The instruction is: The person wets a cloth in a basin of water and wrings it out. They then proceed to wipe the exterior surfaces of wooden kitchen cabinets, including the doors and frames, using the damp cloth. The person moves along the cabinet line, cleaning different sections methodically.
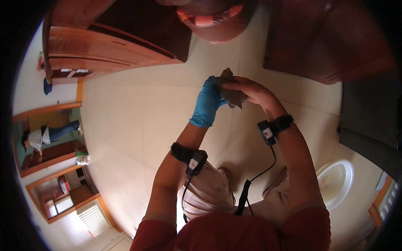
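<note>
My left hand (207,102) wears a blue disposable glove and grips the left side of a crumpled grey-brown cloth (231,94). Bare, my right hand (251,88) holds the same cloth from the right, with the thumb lying across it. Both hands meet in front of me above the pale tiled floor. Folds of the cloth stick out above and below the fingers, and some of my fingertips are hidden behind it. Each forearm carries a strapped black device with a cable.
Wooden cabinets (110,47) stand at the upper left, dark wooden furniture (314,40) at the upper right. A reddish rounded object (216,28) is at the top. A white plastic basin (336,185) sits on the floor at the right. Another person (47,135) is beyond a doorway.
</note>
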`<state>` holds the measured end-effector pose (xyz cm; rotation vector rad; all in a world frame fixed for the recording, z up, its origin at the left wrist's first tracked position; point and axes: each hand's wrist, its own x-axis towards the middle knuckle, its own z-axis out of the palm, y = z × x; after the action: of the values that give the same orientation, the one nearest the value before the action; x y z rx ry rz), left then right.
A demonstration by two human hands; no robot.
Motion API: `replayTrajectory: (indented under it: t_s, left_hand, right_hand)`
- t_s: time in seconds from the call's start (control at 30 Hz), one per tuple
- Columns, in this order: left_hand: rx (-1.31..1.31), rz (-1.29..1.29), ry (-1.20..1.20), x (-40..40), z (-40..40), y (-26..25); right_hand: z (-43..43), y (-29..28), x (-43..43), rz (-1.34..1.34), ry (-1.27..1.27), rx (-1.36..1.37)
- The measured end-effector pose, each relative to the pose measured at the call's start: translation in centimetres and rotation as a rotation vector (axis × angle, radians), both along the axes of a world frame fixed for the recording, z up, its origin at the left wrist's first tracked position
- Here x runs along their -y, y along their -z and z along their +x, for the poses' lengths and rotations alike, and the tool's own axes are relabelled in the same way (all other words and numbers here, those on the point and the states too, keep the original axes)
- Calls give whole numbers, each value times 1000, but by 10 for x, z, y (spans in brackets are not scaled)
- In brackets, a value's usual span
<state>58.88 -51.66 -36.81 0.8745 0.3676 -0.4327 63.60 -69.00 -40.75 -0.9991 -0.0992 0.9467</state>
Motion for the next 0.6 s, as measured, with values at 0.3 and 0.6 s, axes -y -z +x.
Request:
replayTrajectory:
  t_s: [0.3, 0.6]
  left_hand:
    - [22, 568, 215, 12, -7, -26]
    - [24, 571, 216, 11, -5, -23]
  right_hand:
    - [3, 33, 64, -151, 396, -217]
    - [38, 77, 111, -875, 1189, 156]
